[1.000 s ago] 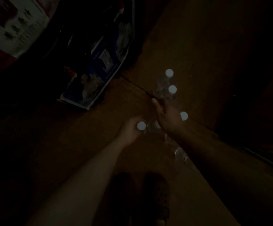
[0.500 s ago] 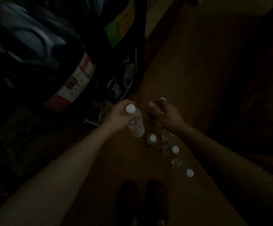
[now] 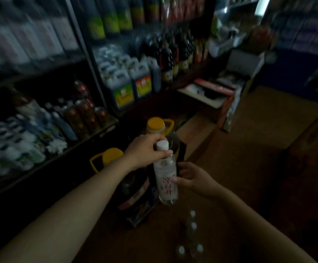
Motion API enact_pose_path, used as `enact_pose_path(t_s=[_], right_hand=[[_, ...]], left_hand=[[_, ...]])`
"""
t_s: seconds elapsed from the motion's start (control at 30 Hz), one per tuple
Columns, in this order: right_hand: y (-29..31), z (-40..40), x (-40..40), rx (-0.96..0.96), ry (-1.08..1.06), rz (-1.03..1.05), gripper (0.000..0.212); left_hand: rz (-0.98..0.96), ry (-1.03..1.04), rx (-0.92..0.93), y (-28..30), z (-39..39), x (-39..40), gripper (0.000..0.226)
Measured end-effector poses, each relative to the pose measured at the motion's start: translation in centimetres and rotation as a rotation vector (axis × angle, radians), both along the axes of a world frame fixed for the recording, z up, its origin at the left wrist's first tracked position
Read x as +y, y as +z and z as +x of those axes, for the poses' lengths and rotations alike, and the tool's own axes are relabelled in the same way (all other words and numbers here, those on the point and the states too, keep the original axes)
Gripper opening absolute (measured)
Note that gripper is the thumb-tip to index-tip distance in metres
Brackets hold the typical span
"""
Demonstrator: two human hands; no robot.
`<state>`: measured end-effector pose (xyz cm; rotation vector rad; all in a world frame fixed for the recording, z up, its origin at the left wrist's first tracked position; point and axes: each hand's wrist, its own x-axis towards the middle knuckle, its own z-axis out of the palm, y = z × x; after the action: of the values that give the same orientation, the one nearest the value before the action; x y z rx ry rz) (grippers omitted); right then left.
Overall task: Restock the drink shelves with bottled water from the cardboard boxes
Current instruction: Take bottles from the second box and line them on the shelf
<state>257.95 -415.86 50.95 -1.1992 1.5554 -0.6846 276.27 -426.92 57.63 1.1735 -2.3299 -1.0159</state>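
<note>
My left hand (image 3: 146, 149) grips the neck of a clear water bottle (image 3: 165, 179) with a white cap and red lettering, holding it upright in front of me. My right hand (image 3: 190, 177) sits just to the right of the bottle's middle, fingers loosely curled, its thumb at the label; whether it touches is unclear. Several more water bottles (image 3: 192, 236) with white caps stand on the brown floor below. The drink shelf (image 3: 63, 154) on the left carries rows of small bottles.
Two large dark jugs with yellow caps (image 3: 156, 126) stand on the floor right behind the held bottle. Taller shelves with jugs (image 3: 133, 80) and dark bottles fill the back. A cardboard box (image 3: 196, 133) and a low display stand (image 3: 230, 95) lie ahead right.
My view has swung up from the floor to the shelves. My left hand has lifted the bottle off the floor, and my right hand has come up beside it.
</note>
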Motion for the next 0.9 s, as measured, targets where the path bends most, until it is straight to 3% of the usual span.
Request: enact_pose_path(t_s=[0.13, 0.3, 0.47, 0.67, 0.9], right_hand=[[7.7, 1.0, -1.6, 0.017, 0.094, -0.079, 0.103], [16.5, 3.8, -2.6, 0.015, 0.132, -0.191, 0.079], [22.7, 8.0, -4.4, 0.0, 0.039, -0.404, 0.077], [28.5, 14.0, -7.5, -0.046, 0.089, -0.544, 0.054], [29.1, 22.9, -13.7, 0.043, 0.102, -0.6, 0.052]], left_hand=[[-0.119, 0.035, 0.065, 11.4, 1.1, -0.9, 0.028], [-0.27, 0.111, 0.118, 23.5, 3.1, -1.3, 0.032], [-0.394, 0.206, 0.21, 32.0, 6.9, -1.0, 0.031], [-0.468, 0.264, 0.233, 36.9, 12.5, -1.8, 0.032], [-0.424, 0.398, 0.355, 35.5, 21.2, -6.7, 0.046]])
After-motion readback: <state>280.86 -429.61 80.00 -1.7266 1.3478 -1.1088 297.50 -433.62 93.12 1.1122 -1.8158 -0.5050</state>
